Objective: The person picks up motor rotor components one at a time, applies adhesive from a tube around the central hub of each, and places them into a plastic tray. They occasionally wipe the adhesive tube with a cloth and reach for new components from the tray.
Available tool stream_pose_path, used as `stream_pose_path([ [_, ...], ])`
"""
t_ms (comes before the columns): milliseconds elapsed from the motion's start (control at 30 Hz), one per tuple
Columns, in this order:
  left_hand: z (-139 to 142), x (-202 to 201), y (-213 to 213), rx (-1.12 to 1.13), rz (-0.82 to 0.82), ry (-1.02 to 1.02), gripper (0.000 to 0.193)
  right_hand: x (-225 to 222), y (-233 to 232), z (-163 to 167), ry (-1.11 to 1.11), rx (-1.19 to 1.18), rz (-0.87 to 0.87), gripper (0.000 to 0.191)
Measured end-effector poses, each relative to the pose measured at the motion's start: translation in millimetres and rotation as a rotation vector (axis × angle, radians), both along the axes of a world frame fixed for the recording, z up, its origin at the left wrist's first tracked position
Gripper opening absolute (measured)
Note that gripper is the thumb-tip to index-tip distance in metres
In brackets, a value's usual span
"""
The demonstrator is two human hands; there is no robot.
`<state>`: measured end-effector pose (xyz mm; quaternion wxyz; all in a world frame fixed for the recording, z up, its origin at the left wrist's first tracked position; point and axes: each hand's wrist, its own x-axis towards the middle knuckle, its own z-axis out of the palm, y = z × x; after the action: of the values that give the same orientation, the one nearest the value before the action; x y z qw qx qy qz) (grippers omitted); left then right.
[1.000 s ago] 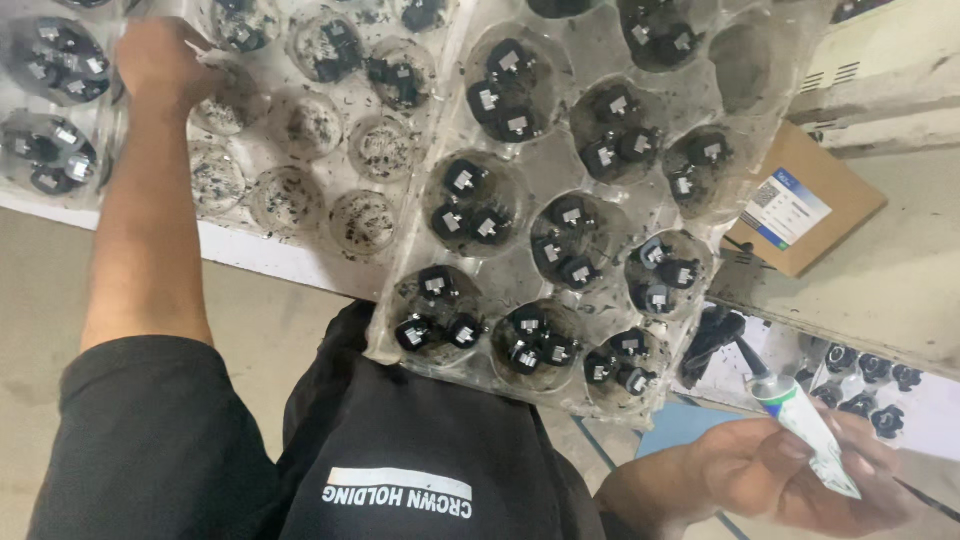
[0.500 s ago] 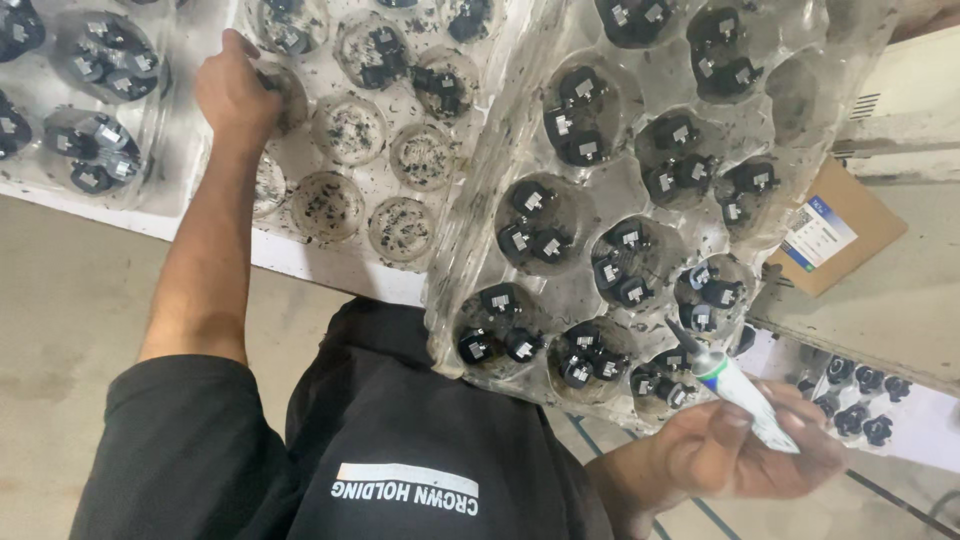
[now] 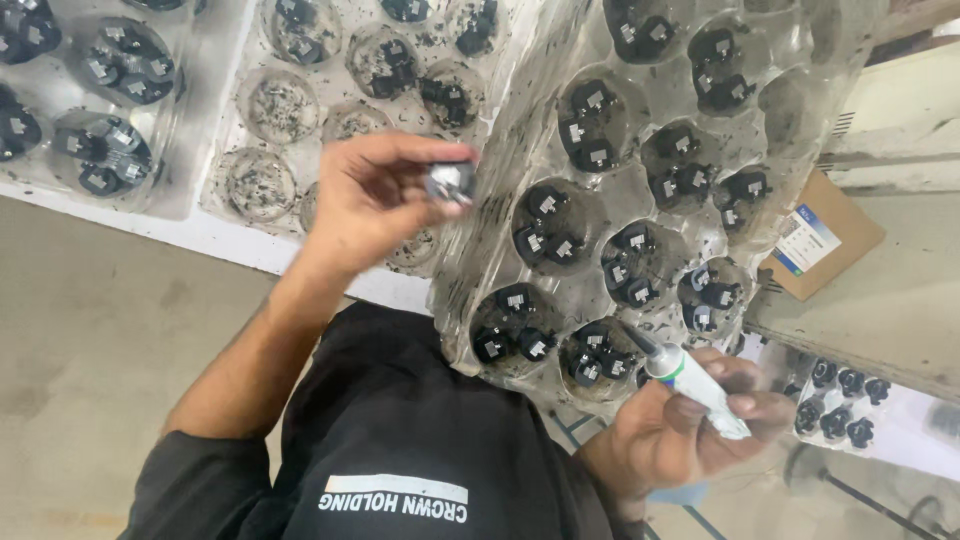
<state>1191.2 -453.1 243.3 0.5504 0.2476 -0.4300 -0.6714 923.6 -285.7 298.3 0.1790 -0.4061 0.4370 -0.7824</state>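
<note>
Looking down from the head camera, the left hand (image 3: pixel 375 205) is hanging at about ten o'clock in the frame, raised on a bare forearm that is coming up from eight o'clock. Its fingers are curling narrow, and thumb and fingertips are pinching a small black part (image 3: pixel 450 182) with a shiny face. That part is sitting just beside the left edge of a clear tray (image 3: pixel 520 150), which is tilting across the middle towards one o'clock. The tray's round pockets are holding clusters of black pieces (image 3: pixel 545 225) with pale square faces.

The right hand (image 3: pixel 690 425) is sitting at five o'clock, closed around a white tube (image 3: pixel 700 385) with a green band. The tube's dark nozzle is pointing towards eleven o'clock, touching or nearly touching the tray's lowest pockets; which, I cannot tell.

Behind the left hand, at twelve o'clock, a second tray (image 3: pixel 330 90) is lying flat on a white bench (image 3: pixel 230 235), several of its pockets showing only dark crumbs. At three o'clock a cardboard box (image 3: pixel 840 235) with a white label is leaning past the tilted tray's edge. At four o'clock, beyond the right hand, a few loose black caps (image 3: pixel 840 400) are lying on a white surface.
</note>
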Motion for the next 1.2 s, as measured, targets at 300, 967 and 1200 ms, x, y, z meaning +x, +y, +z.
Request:
stream_pose_path([
  [300, 68, -42, 55, -0.113, -0.07, -0.253, 0.051, 25, 1, -3, 0.491, -0.074, -0.208, 0.029],
  [967, 65, -49, 85, 0.15, -0.182, -0.058, 0.05, 10, 14, -8, 0.723, -0.072, -0.098, 0.032],
  [1200, 64, -51, 85, 0.13, -0.167, -0.108, 0.052, 4, 13, -6, 0.746, -0.102, 0.032, 0.03],
])
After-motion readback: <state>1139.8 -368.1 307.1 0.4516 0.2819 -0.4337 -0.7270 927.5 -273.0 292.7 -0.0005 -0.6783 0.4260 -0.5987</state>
